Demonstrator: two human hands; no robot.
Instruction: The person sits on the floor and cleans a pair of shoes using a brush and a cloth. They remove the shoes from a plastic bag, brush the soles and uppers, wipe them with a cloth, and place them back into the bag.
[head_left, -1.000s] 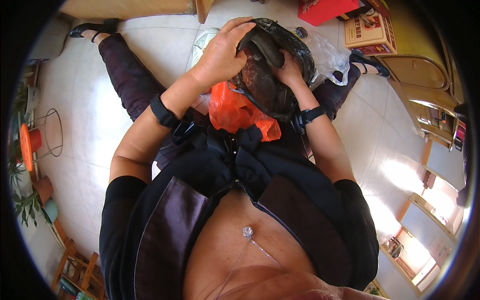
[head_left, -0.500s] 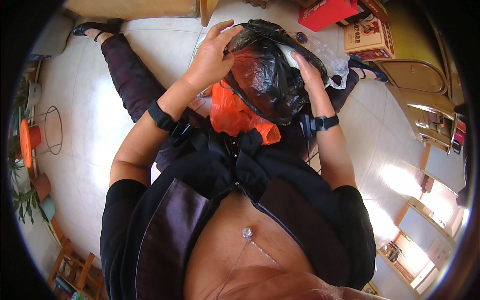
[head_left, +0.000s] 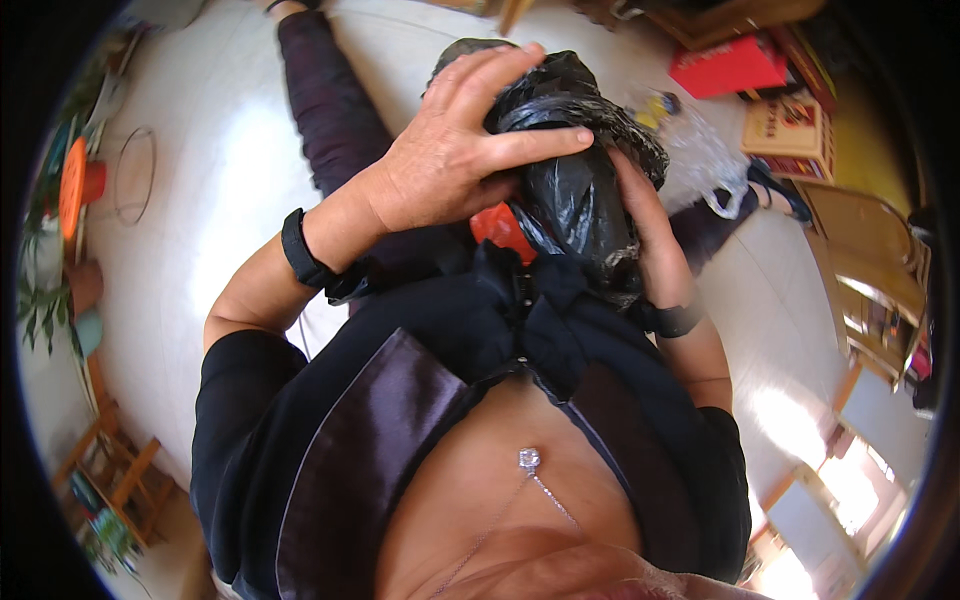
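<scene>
A crumpled, glossy black plastic bag (head_left: 580, 205) bulges in front of my body, between my legs. My left hand (head_left: 455, 150) lies over its left and upper side with fingers stretched out and the thumb pointing right across it. Along the bag's right side, my right hand (head_left: 650, 225) is pressed against the plastic and holds it; its fingertips are partly hidden by the folds. Below my left palm, part of an orange-red plastic bag (head_left: 503, 230) shows, the rest covered. What the black bag contains cannot be seen.
A clear plastic bag (head_left: 705, 160) lies on the pale tiled floor beyond my right hand. Farther right are a red box (head_left: 728, 66), a printed carton (head_left: 785, 135) and a wooden cabinet (head_left: 865, 215). At the left stand an orange-topped stool (head_left: 73, 188) and potted plants (head_left: 45, 300).
My left hand has come right and over the bag, its thumb now across it. The black bag has been turned or squeezed narrower and covers more of the orange-red bag. The view has shifted.
</scene>
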